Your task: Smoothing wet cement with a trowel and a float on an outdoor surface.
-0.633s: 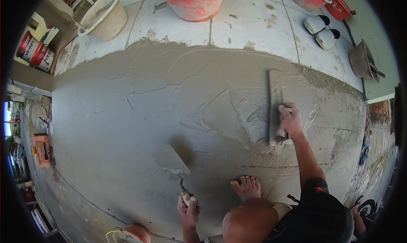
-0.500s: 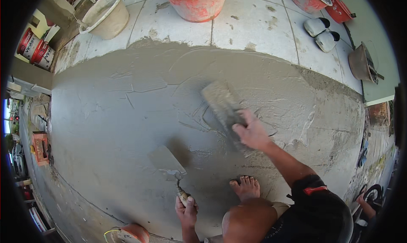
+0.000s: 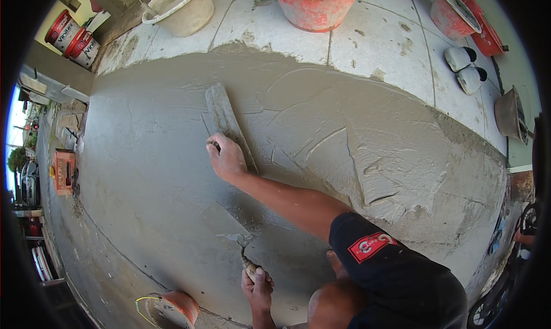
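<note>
Mortar layer (image 3: 298, 117), mid-frame: left side smooth, seemingly done; right of centre ridged, seemingly left to level; far right rough. Long float (image 3: 228, 117), upper centre-left: right hand (image 3: 227, 158), fingers clamped on its handle. Trowel (image 3: 225, 223), lower centre: left hand (image 3: 258, 287), fingers wrapped round its handle.

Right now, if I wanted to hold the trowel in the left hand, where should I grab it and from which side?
Best by the trowel's handle, probably from the near side, where the left hand grips it. The handle is narrow and points back toward the person, so it should be easy to wrap around; the broad, flat blade points away.
</note>
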`<state>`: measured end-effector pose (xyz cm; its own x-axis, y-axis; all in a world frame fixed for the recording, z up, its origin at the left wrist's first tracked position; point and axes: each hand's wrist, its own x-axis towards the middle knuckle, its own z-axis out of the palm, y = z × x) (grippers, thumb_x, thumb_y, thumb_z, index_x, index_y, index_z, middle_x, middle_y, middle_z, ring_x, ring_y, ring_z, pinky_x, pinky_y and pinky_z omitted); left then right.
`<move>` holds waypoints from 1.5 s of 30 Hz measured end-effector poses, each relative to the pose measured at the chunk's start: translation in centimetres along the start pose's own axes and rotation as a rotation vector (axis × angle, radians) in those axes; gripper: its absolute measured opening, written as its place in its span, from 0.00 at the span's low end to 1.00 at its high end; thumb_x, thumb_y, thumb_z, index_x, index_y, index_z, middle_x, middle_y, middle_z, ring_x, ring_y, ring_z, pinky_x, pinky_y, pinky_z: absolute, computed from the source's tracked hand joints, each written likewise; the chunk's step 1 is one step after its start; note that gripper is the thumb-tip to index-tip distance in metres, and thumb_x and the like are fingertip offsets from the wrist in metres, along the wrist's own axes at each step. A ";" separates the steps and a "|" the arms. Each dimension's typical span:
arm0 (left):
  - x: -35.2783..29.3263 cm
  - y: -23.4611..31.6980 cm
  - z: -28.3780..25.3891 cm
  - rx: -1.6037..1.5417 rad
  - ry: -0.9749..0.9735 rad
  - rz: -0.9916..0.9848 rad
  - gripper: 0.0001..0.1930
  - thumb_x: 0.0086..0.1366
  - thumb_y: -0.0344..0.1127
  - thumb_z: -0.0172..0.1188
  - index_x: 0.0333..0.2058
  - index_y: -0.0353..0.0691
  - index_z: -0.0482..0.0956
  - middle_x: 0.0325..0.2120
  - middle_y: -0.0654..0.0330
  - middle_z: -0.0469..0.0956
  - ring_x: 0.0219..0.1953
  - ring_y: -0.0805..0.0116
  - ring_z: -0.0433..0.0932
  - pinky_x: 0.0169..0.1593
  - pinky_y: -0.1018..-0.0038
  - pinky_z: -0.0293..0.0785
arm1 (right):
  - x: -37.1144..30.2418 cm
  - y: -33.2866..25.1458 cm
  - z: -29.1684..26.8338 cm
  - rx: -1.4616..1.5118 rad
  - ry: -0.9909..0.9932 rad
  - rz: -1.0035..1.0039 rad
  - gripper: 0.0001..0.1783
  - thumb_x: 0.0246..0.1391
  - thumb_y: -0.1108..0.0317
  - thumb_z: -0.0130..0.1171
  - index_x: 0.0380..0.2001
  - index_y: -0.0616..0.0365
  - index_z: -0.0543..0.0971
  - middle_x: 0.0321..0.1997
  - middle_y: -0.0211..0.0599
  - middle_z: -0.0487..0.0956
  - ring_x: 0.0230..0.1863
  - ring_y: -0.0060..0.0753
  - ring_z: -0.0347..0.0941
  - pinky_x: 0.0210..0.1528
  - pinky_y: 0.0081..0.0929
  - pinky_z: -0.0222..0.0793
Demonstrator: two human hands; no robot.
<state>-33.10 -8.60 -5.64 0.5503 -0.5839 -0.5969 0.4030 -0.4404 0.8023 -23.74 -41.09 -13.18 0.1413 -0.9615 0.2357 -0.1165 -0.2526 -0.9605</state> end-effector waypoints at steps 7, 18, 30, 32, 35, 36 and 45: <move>-0.4 -0.9 -0.6 -0.030 0.023 0.025 0.10 0.72 0.40 0.58 0.36 0.43 0.68 0.20 0.65 0.72 0.17 0.77 0.70 0.20 0.82 0.63 | 8.0 -2.1 2.7 -0.144 -0.103 0.350 0.08 0.63 0.64 0.54 0.41 0.52 0.79 0.40 0.50 0.80 0.46 0.57 0.77 0.46 0.49 0.72; 1.0 -1.2 -0.6 0.052 -0.047 0.065 0.11 0.72 0.45 0.56 0.38 0.45 0.70 0.18 0.66 0.71 0.15 0.78 0.67 0.18 0.82 0.59 | 3.2 0.5 -18.6 -0.278 0.155 0.235 0.09 0.60 0.66 0.56 0.39 0.55 0.82 0.32 0.52 0.82 0.36 0.57 0.79 0.40 0.46 0.74; -0.2 -0.6 -0.5 0.103 -0.083 0.050 0.10 0.72 0.40 0.58 0.38 0.41 0.69 0.21 0.65 0.71 0.19 0.78 0.69 0.22 0.81 0.66 | -11.4 1.6 -53.7 -0.202 0.456 0.495 0.12 0.66 0.67 0.54 0.46 0.63 0.79 0.27 0.31 0.74 0.17 0.18 0.67 0.17 0.20 0.64; -0.5 -0.4 -0.6 0.112 -0.154 -0.018 0.11 0.71 0.41 0.59 0.37 0.42 0.69 0.22 0.66 0.72 0.19 0.79 0.69 0.22 0.81 0.65 | -13.7 2.0 -58.1 -0.117 0.602 0.573 0.12 0.66 0.65 0.54 0.46 0.59 0.79 0.25 0.27 0.70 0.17 0.18 0.64 0.16 0.20 0.62; -0.6 -0.4 -0.5 0.089 -0.154 -0.066 0.12 0.71 0.42 0.61 0.36 0.42 0.70 0.22 0.67 0.72 0.20 0.80 0.70 0.22 0.82 0.65 | -14.9 0.0 -56.6 0.073 0.535 0.532 0.08 0.67 0.65 0.52 0.43 0.56 0.76 0.24 0.25 0.68 0.16 0.19 0.63 0.16 0.19 0.62; -0.9 -0.5 -1.1 0.074 -0.121 -0.054 0.12 0.71 0.42 0.61 0.36 0.42 0.70 0.22 0.67 0.72 0.20 0.80 0.70 0.22 0.82 0.65 | -14.1 0.2 -53.9 0.164 0.471 0.505 0.09 0.67 0.65 0.52 0.43 0.56 0.76 0.24 0.26 0.68 0.16 0.19 0.64 0.16 0.20 0.64; -3.2 -0.1 -7.0 0.144 0.020 -0.044 0.12 0.69 0.40 0.63 0.35 0.41 0.70 0.22 0.68 0.72 0.21 0.82 0.70 0.24 0.82 0.69 | -1.1 -2.0 -16.9 0.393 -0.295 0.353 0.11 0.66 0.73 0.48 0.46 0.65 0.77 0.28 0.33 0.74 0.18 0.20 0.71 0.21 0.22 0.68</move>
<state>-29.78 -1.89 -3.80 0.5495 -0.5491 -0.6297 0.3188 -0.5589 0.7655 -40.32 -41.37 -9.00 0.4331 -0.8952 -0.1046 0.1577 0.1896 -0.9691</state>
